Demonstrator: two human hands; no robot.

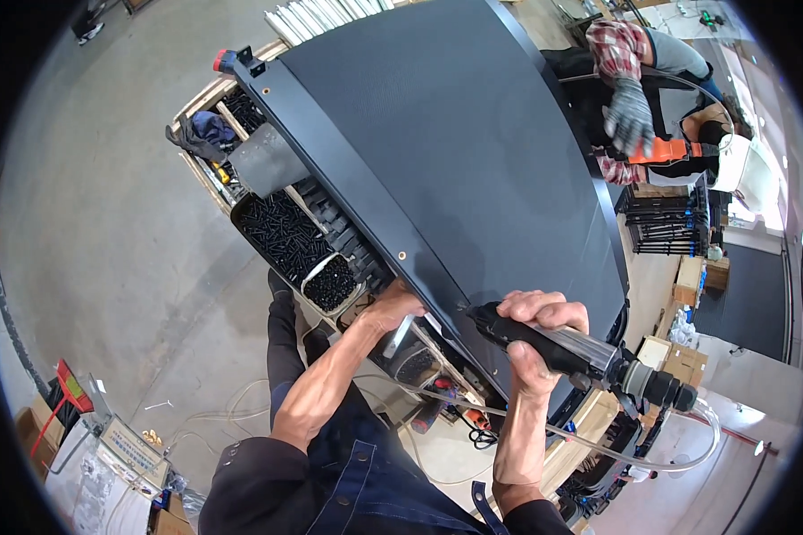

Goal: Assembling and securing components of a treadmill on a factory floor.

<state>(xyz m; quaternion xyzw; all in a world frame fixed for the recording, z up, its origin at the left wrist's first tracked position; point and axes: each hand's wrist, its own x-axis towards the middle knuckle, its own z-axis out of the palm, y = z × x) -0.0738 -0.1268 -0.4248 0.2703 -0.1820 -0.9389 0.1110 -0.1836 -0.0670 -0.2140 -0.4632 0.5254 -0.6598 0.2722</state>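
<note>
A broad dark deck with a black belt (455,116) and a long black side rail (357,183) lies in front of me. My right hand (540,339) is closed round an air ratchet wrench (584,349), its black head over the rail's inner edge and a clear hose at its back end. My left hand (394,308) is at the rail's outer side, fingers curled and partly hidden by its edge. From that hand sticks out a flat silver metal tool (400,337), whose working end I cannot see. Brass-coloured holes (402,256) dot the rail.
Left of the rail stand a bin of black bolts (281,234), a tub of small black parts (330,283) and a grey cylinder (268,160). A power tool (433,410) lies below. Across the deck, a co-worker's gloved hand (629,116) is beside an orange tool (660,150).
</note>
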